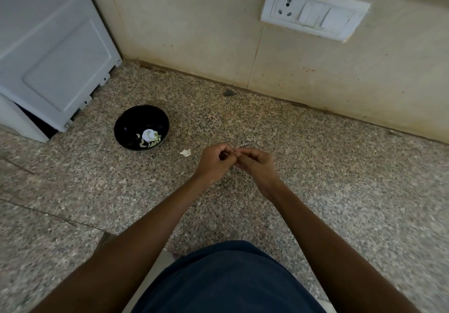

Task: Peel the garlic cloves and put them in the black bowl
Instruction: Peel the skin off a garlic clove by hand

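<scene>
Both hands, left hand [213, 161] and right hand [252, 164], meet with curled fingers apparently pinching a hidden garlic clove above the surface [315, 167], right of the black bowl [141, 128]; peel gently, keeping skin outside it.

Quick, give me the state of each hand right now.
Left hand: fingers curled, pinching something too small to identify.
Right hand: fingers curled, pinching the same hidden thing.

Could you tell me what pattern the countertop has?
Speckled brown-grey granite countertop, head view.
</scene>
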